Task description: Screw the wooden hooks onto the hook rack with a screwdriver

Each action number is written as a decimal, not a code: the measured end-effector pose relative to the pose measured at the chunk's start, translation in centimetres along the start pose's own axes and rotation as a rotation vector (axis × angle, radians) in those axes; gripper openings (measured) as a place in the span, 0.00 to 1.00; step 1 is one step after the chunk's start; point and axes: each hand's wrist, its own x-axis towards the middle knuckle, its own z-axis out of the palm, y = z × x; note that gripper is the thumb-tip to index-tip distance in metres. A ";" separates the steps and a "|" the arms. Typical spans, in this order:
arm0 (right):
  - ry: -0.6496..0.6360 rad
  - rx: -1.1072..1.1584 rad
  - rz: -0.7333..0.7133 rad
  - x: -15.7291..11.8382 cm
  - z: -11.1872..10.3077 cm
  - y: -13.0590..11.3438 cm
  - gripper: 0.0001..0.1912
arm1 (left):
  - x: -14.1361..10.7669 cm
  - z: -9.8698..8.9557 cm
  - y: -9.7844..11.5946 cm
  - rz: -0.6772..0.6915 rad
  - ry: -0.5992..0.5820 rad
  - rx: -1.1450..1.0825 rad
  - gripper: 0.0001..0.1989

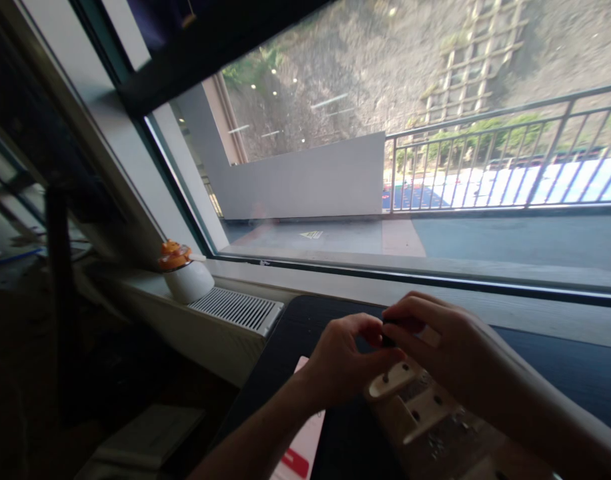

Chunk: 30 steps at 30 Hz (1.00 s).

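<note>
Over the dark table (305,320), my left hand (343,357) and my right hand (435,330) meet fingertip to fingertip. Between them is a small black piece (387,333), pinched by the fingers of both hands; its kind is too small and dark to make out. Right below lie light wooden parts (393,381) with dark round holes or pegs. Small shiny metal bits (435,445), perhaps screws, are scattered beside them under my right forearm. A pink and white sheet or card (305,437) lies partly hidden beneath my left forearm.
Behind the table runs a window sill (335,283) below a large window. A white pot with an orange top (188,280) stands on the ledge at left, beside a white slatted vent (238,310). A pale box or book (150,433) sits low at left.
</note>
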 end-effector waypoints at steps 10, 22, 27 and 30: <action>0.041 -0.081 0.023 0.1 0.0 0.1 0.10 | -0.1 -0.5 0.4 0.126 -0.006 0.068 0.05; -0.076 0.014 -0.019 -0.2 -0.4 -0.8 0.09 | -0.3 -0.6 0.6 0.060 0.028 0.199 0.11; -0.066 -0.009 -0.021 -0.2 -0.2 -0.7 0.08 | 0.2 -0.9 0.4 0.157 -0.047 0.095 0.13; -0.062 -0.014 -0.032 -0.2 -0.2 -0.9 0.08 | 0.6 -1.7 0.0 0.193 -0.171 -0.027 0.15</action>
